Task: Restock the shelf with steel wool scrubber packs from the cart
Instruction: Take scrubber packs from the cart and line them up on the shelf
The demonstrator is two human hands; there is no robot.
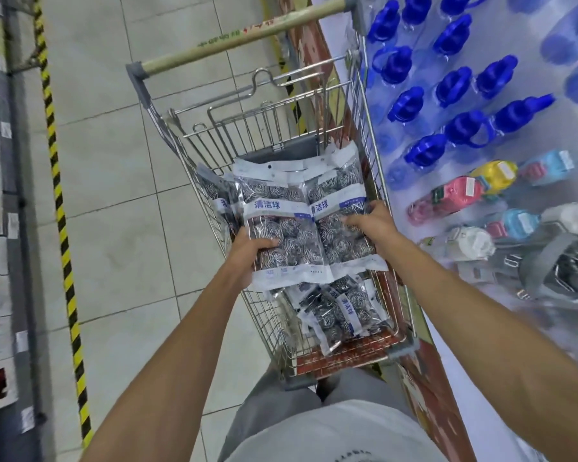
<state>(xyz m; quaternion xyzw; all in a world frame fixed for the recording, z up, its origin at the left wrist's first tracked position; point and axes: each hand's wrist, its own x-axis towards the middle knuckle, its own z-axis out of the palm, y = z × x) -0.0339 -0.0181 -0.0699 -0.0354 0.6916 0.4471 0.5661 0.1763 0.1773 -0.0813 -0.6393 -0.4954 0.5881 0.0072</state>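
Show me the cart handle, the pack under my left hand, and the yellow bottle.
cart handle (pixel 237 36), head view, middle of the bar.
left pack (pixel 281 228), head view, clear front.
yellow bottle (pixel 496 175), head view, body.

right shelf (pixel 548 295) blurred; left fingers (pixel 247 258) hidden — under packs (pixel 281 235)

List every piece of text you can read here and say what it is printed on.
"清洁球": pack under the left hand
"清洁球": pack under the right hand
"清洁球": loose pack lower in the cart
Cart handle: green and red print, too blurred to read
Shelf price tags: unreadable
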